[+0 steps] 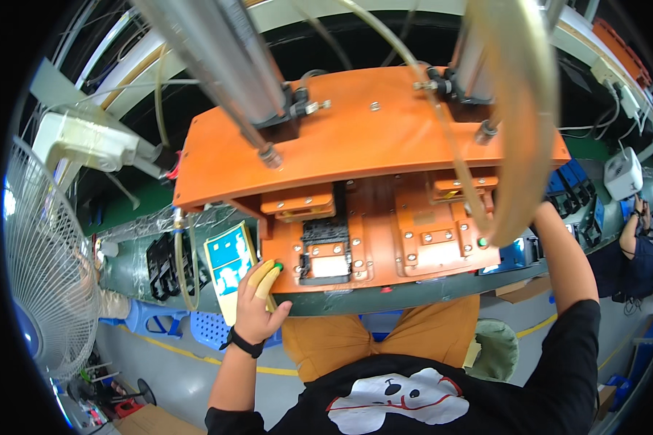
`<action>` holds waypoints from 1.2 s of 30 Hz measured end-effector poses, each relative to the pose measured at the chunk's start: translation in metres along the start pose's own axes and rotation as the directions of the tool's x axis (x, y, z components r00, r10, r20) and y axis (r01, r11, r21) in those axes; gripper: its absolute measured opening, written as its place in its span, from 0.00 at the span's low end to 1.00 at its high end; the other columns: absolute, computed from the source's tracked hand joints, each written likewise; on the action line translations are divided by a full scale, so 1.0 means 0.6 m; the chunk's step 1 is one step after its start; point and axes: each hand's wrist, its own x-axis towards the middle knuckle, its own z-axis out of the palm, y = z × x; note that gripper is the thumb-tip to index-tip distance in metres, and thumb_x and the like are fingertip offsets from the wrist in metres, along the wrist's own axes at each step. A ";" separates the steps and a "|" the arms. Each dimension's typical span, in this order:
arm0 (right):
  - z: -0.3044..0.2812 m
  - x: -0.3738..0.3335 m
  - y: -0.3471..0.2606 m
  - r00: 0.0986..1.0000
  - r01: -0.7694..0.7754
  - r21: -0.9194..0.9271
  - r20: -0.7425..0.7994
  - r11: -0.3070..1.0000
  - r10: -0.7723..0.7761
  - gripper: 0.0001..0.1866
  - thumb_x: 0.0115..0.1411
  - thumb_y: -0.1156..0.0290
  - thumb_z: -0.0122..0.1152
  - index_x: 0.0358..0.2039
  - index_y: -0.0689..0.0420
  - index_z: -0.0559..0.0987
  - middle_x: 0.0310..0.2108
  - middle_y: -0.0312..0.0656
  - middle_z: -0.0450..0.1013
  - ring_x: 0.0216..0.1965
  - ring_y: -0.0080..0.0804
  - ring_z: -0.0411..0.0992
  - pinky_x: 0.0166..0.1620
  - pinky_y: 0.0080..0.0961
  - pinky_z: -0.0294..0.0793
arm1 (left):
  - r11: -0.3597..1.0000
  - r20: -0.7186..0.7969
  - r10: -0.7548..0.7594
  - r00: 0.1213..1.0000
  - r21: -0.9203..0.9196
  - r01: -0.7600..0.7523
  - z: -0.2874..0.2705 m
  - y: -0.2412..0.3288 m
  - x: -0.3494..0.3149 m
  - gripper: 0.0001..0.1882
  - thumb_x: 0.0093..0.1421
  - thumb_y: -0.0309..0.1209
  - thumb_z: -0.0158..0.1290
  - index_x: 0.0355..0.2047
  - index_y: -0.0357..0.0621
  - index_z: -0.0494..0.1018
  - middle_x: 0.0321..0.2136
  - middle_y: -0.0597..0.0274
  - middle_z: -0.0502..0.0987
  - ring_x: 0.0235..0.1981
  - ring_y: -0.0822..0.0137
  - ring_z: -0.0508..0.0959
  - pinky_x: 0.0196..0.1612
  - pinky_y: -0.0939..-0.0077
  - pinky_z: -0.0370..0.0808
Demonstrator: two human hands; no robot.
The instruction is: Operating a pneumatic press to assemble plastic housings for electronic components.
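My left hand [255,299], with yellow finger cots on two fingers, reaches to a green button [278,267] at the left corner of an orange press [374,123]. Its fingers are stretched out, the tips at the button, and it holds nothing. My right forearm [566,261] reaches up to the press's right side. A blurred hose [519,130] and the press hide that hand's fingers. Another green button [482,243] shows at the right corner. A black plastic frame [325,230] sits in the left fixture of the press bed, below an orange pressing block [297,201].
Left of the press lie a yellow-edged card with blue panels [231,261] and several black plastic parts [168,267]. More black and blue parts [569,185] are at the right. A fan [51,261] stands far left. Another person [631,250] is at far right.
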 end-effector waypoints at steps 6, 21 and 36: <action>0.000 0.123 -0.053 0.999 -0.041 0.049 -0.017 0.998 0.042 0.45 0.56 0.48 0.70 0.68 0.58 0.67 0.60 0.65 0.72 0.60 0.62 0.73 0.61 0.48 0.75 | 1.000 -0.003 0.027 1.000 0.007 -0.027 0.002 0.025 0.020 0.31 0.62 0.44 0.60 0.60 0.36 0.75 0.58 0.42 0.77 0.61 0.37 0.73 0.67 0.47 0.65; 0.054 0.213 -0.036 0.998 -0.026 0.141 -0.044 0.990 0.033 0.30 0.66 0.51 0.61 0.61 0.58 0.75 0.62 0.58 0.72 0.62 0.53 0.73 0.62 0.45 0.74 | 0.999 -0.080 -0.019 0.997 0.025 0.021 0.012 0.028 0.010 0.29 0.58 0.35 0.65 0.58 0.37 0.77 0.56 0.49 0.79 0.63 0.43 0.73 0.66 0.52 0.69; -0.062 -0.288 0.035 0.982 0.090 0.873 -0.159 0.479 0.106 0.12 0.71 0.69 0.65 0.48 0.63 0.82 0.35 0.33 0.80 0.31 0.15 0.72 0.35 0.17 0.72 | 0.997 -0.248 -0.049 0.968 -0.077 0.031 0.041 0.029 0.001 0.29 0.57 0.32 0.66 0.59 0.34 0.75 0.56 0.46 0.79 0.63 0.42 0.73 0.65 0.53 0.70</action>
